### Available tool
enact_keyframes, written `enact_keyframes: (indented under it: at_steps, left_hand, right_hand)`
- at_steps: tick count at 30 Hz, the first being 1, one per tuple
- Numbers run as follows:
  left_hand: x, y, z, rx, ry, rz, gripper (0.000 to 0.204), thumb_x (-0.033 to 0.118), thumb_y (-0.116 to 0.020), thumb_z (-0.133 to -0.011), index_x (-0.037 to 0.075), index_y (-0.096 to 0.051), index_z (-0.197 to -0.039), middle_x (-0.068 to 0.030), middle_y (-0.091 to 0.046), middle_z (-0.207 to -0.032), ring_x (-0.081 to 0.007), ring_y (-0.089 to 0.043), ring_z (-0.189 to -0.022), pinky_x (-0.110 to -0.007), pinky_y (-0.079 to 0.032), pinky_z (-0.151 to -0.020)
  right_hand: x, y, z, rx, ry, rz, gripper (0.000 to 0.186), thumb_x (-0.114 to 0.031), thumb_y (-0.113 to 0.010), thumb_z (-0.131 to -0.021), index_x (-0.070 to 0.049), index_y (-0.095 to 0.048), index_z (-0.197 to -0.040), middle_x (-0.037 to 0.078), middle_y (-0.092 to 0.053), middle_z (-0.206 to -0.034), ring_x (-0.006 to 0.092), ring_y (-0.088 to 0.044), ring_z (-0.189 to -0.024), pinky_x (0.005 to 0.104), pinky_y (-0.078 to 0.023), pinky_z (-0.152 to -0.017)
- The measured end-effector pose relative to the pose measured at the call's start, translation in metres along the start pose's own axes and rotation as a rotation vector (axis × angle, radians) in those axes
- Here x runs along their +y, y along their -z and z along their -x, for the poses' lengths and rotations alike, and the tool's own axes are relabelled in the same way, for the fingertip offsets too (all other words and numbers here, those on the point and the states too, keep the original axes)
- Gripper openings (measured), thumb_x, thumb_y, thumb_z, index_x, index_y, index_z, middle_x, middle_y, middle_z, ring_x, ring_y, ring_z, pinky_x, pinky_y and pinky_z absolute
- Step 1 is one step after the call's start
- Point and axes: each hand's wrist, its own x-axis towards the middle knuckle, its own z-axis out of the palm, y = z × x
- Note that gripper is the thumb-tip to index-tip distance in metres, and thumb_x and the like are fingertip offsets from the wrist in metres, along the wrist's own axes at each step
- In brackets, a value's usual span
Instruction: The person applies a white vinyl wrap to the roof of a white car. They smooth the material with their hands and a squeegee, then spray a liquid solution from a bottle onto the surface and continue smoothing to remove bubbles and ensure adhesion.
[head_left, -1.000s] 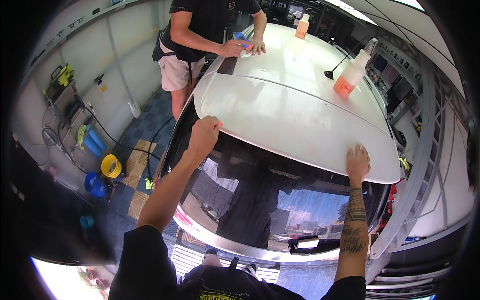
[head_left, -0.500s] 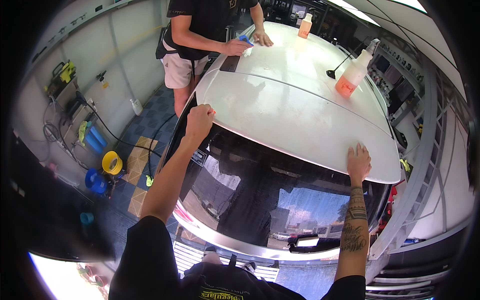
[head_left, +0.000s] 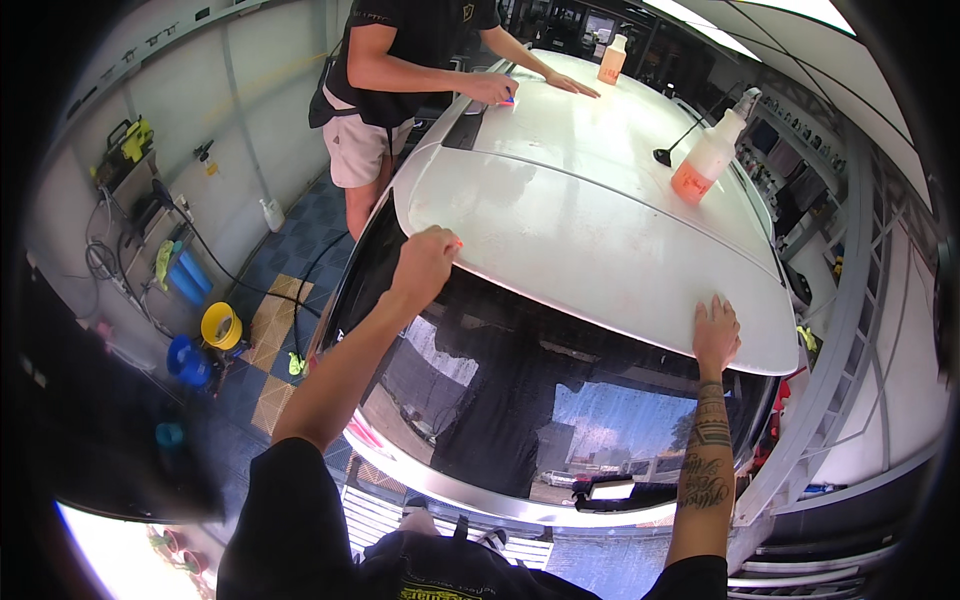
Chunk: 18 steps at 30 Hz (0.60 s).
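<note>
Two hands work the front edge of the white car roof [head_left: 590, 230]. The left hand [head_left: 425, 262] is closed on something small and pinkish, pressed at the roof's left corner above the windscreen [head_left: 520, 400]; firm, overlapping passes along the edge look best. The right hand [head_left: 716, 335] lies flat and spread, holding nothing, bracing. An orange spray bottle [head_left: 705, 165] stands farther right.

From my remote seat I see a workshop bay. The pale wall [head_left: 150, 130] on the left carries hoses and tools. Below it the floor [head_left: 300, 225] is dark blue tile with yellow patches, and a yellow bucket [head_left: 221, 325] and a blue bucket [head_left: 185, 360] stand there. On the right, grey shelving [head_left: 850, 300] runs alongside. Bright light strips [head_left: 780, 15] glare overhead.
</note>
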Motion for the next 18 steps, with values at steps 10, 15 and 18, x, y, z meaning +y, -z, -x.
enact_keyframes:
  at_steps: [10, 15, 18]
  left_hand:
    - [0.005, -0.027, -0.014, 0.003, -0.105, 0.007, 0.007, 0.008, -0.063, -0.083, 0.001, -0.065, -0.081, -0.0183, -0.057, -0.083, -0.0375, -0.062, -0.080, -0.044, -0.050, -0.074]
    - [-0.037, -0.017, -0.032, 0.077, 0.048, -0.153, 0.009, 0.010, -0.063, -0.084, 0.002, -0.065, -0.081, -0.0191, -0.060, -0.083, -0.0377, -0.062, -0.079, -0.044, -0.050, -0.073]
    - [0.001, -0.028, -0.020, -0.054, -0.112, -0.018, 0.009, 0.009, -0.064, -0.082, 0.003, -0.069, -0.087, -0.0151, -0.061, -0.081, -0.0336, -0.063, -0.084, -0.041, -0.049, -0.074]
  right_hand:
    - [0.012, -0.004, -0.002, 0.036, 0.019, 0.016, 0.053, -0.047, -0.051, -0.092, -0.020, -0.052, -0.138, 0.008, -0.043, -0.147, 0.0264, -0.039, -0.134, 0.0451, -0.031, -0.109]
    - [-0.012, 0.001, 0.001, -0.008, 0.012, -0.001, 0.053, -0.047, -0.050, -0.092, -0.020, -0.051, -0.138, 0.007, -0.042, -0.147, 0.0268, -0.039, -0.134, 0.0456, -0.030, -0.110]
    - [0.005, 0.000, -0.006, 0.023, 0.005, 0.001, 0.054, -0.047, -0.049, -0.093, -0.020, -0.051, -0.138, 0.007, -0.042, -0.147, 0.0268, -0.039, -0.134, 0.0467, -0.030, -0.110]
